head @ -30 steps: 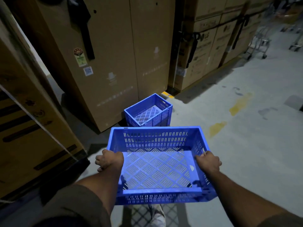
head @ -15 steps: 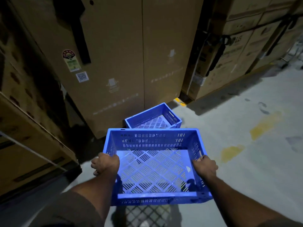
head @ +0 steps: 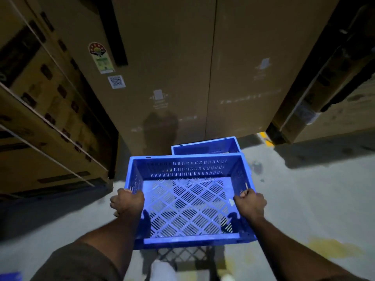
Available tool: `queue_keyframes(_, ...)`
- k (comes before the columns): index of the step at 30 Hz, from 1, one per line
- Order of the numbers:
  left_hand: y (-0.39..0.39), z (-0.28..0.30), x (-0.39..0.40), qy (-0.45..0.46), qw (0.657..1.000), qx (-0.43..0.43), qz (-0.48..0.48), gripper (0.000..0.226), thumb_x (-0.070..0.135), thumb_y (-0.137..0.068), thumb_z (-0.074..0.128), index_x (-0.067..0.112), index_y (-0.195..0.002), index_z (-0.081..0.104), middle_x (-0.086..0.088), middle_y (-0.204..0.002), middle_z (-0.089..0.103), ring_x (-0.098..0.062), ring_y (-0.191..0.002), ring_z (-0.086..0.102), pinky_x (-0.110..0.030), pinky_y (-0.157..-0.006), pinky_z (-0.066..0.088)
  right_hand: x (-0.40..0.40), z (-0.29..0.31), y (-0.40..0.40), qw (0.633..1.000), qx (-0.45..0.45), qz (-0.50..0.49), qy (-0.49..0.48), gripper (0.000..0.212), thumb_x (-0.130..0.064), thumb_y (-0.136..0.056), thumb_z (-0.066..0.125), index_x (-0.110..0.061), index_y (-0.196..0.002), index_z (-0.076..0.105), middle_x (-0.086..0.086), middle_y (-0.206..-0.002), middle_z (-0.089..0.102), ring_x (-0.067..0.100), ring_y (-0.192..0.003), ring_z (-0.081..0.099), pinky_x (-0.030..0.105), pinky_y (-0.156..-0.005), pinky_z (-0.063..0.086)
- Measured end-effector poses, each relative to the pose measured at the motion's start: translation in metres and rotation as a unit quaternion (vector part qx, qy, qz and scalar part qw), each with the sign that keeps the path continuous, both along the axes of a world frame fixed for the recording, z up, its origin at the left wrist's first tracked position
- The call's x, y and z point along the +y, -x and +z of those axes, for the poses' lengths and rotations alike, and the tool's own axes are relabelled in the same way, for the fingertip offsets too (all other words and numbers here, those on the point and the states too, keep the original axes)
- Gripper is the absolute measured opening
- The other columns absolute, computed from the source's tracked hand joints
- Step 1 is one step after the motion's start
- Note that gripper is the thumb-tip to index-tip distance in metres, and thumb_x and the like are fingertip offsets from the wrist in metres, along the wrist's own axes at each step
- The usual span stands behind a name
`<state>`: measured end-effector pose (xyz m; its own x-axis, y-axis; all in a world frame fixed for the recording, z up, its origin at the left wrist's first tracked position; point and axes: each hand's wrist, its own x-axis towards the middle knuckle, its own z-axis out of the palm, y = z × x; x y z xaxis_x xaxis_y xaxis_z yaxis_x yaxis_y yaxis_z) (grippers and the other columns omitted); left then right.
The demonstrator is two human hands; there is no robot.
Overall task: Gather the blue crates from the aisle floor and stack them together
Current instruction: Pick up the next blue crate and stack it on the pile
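I carry an empty blue slotted crate (head: 188, 169) in front of me, held level above the floor. My left hand (head: 126, 201) grips its left rim and my right hand (head: 250, 202) grips its right rim. A second blue crate (head: 205, 148) rests on the floor just beyond it, against the tall cartons; the carried crate hides most of it, so only its far rim and inner wall show.
Tall brown cartons (head: 172, 67) rise straight ahead. Strapped boxes (head: 40, 118) crowd the left, more cartons (head: 324, 88) stand at the right. Grey concrete floor (head: 314, 189) with yellow paint patches spreads to the right. My white shoe (head: 162, 270) shows below the crate.
I have walked closer to the cartons. The floor crate has slid further under the carried crate's far edge, and the open aisle at the right has left the view.
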<state>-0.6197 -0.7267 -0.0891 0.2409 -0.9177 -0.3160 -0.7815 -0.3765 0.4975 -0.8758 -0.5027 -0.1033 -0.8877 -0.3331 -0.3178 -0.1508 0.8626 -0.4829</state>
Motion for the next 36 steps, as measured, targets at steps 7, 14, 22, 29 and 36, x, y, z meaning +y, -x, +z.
queue_keyframes(7, 0.048, -0.04, -0.037, 0.013, 0.999, 0.012, 0.048, 0.029, 0.023, -0.081, 0.067, 0.011, -0.104, 0.056, -0.026, -0.126, 0.047, -0.043, -0.122, 0.042, -0.05, -0.102, 0.038, -0.056, -0.047, 0.066, 0.999, -0.013, 0.044, 0.02, 0.013, -0.023, -0.075, 0.069, -0.012, -0.079, 0.063, -0.001, -0.073, 0.053, 0.037, -0.1, 0.058, 0.039, -0.095, 0.038)
queue_keyframes(14, 0.098, -0.107, -0.113, 0.026, 0.998, 0.012, 0.047, 0.032, 0.026, -0.081, 0.069, 0.01, -0.106, 0.058, -0.028, -0.127, 0.049, -0.044, -0.123, 0.045, -0.047, -0.103, 0.038, -0.134, -0.108, 0.119, 0.997, -0.011, 0.042, 0.058, 0.013, -0.018, -0.073, 0.07, -0.013, -0.076, 0.059, -0.002, -0.071, 0.053, 0.038, -0.098, 0.06, 0.042, -0.095, 0.041)
queue_keyframes(22, 0.155, -0.167, -0.185, 0.058, 0.998, 0.039, 0.002, 0.026, 0.018, -0.077, 0.072, 0.01, -0.098, 0.059, -0.025, -0.114, 0.06, -0.042, -0.116, 0.051, -0.042, -0.096, 0.042, -0.208, -0.16, 0.185, 0.998, -0.019, 0.042, 0.04, 0.015, -0.023, -0.074, 0.068, -0.014, -0.085, 0.062, 0.02, -0.104, 0.057, 0.04, -0.112, 0.05, 0.04, -0.103, 0.037)
queue_keyframes(29, 0.171, -0.2, -0.221, 0.065, 0.997, 0.022, -0.02, 0.028, 0.017, -0.076, 0.072, 0.011, -0.099, 0.058, -0.024, -0.116, 0.059, -0.041, -0.116, 0.049, -0.041, -0.098, 0.041, -0.235, -0.182, 0.204, 0.997, -0.007, 0.069, 0.031, 0.017, -0.027, -0.076, 0.073, -0.015, -0.085, 0.063, 0.02, -0.113, 0.05, 0.039, -0.119, 0.044, 0.035, -0.104, 0.033)
queue_keyframes(36, 0.176, -0.214, -0.242, 0.072, 0.993, -0.009, -0.091, 0.03, 0.024, -0.073, 0.076, 0.012, -0.097, 0.06, -0.023, -0.115, 0.058, -0.04, -0.117, 0.048, -0.038, -0.099, 0.039, -0.262, -0.189, 0.228, 0.995, -0.019, 0.101, 0.014, 0.021, -0.032, -0.077, 0.073, -0.018, -0.086, 0.061, 0.019, -0.119, 0.046, 0.039, -0.123, 0.04, 0.035, -0.105, 0.033)
